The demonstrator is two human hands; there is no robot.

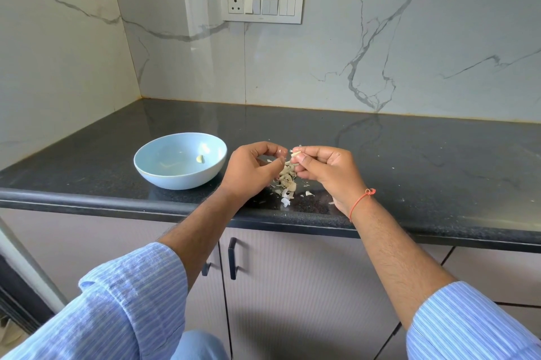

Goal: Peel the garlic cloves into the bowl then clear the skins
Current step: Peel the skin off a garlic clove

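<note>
we're pinching the clove point(296, 152) in the right hand point(328, 172), left hand point(251, 169) curled by it, risking skins point(287, 181) scattering off the desk point(409, 160).

Bright, even daylight fills the view. The glossy black speckled stone worktop point(409, 154) mirrors the veined marble wall point(380, 52) behind it, with pale glare at its right end. Wide-angle bending curves its edges; focus is sharp.

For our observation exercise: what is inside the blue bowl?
One peeled clove lies inside the bowl, right of its middle, with a faint pale smear near the centre. The near wall hides the inner surface just behind it.
</note>
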